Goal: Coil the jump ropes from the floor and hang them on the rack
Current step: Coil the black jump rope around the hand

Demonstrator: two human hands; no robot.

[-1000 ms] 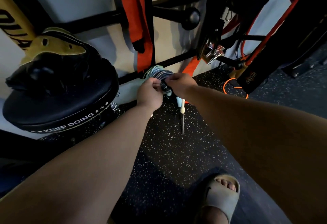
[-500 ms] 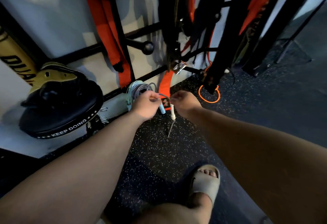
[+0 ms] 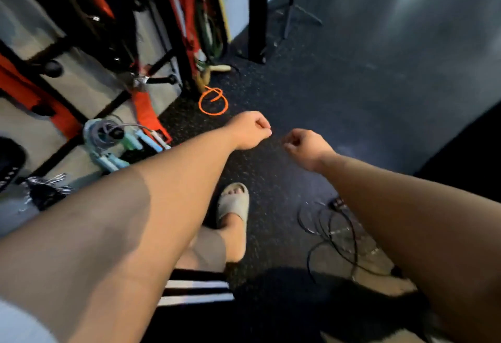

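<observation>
A: Where do the ropes stand?

B: One coiled rope (image 3: 108,136) hangs on the rack (image 3: 67,114) at the left. A loose black jump rope (image 3: 333,231) lies tangled on the floor (image 3: 352,85), low on the right.

A: And the hands?

B: Both empty, fingers loosely curled. The left hand (image 3: 250,131) and right hand (image 3: 306,147) hover mid-air, apart.

A: Which is nearer the black rope?

B: The right one, I judge; the rope lies below and behind it, partly hidden under that forearm. No clear long axis, just sprawled loops.
</observation>
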